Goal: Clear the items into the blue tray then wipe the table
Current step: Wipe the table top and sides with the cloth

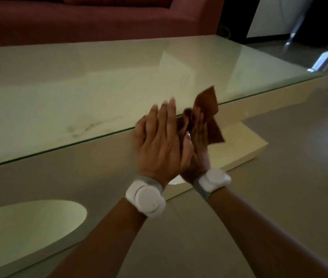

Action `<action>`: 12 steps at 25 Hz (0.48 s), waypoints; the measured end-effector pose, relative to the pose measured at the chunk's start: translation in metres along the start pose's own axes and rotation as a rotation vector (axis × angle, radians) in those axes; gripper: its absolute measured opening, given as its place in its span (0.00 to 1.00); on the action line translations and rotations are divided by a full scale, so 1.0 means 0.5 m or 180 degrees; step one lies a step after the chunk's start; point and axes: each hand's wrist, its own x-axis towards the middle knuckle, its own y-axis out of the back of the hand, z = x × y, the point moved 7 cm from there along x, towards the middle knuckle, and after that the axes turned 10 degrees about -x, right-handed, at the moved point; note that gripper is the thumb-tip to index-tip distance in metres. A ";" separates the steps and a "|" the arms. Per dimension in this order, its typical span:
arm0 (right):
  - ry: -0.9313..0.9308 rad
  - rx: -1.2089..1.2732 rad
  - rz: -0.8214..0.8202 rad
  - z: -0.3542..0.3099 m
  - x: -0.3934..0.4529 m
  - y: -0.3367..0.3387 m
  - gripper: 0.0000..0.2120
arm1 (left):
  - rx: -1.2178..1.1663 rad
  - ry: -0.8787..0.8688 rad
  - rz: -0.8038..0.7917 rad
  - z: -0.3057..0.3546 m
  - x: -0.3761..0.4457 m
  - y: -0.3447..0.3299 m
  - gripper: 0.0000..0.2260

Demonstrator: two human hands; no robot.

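A brown cloth [207, 104] sticks up above the near edge of the glass-topped table [79, 87]. My right hand [198, 145] holds the cloth, with its fingers around the bunched lower part. My left hand [159, 139] lies over the right one, fingers straight and pointing toward the table, and I cannot tell whether it touches the cloth. Both hands hover at the table's front edge. The blue tray is out of view, and the picture is blurred by motion.
A dark red sofa [99, 19] runs along the far side of the table. The table's cream base [245, 145] juts out on the floor to the right of my hands. Chrome furniture legs [295, 27] stand at the upper right.
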 end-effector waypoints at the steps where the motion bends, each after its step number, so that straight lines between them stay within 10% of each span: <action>1: 0.0066 0.0053 0.0007 0.004 -0.007 -0.005 0.29 | 0.0073 -0.0046 -0.0063 -0.003 -0.004 -0.003 0.29; 12: -0.1368 0.0978 0.0327 0.267 0.068 0.015 0.34 | 0.0251 -0.0169 -0.0150 0.114 0.008 -0.054 0.30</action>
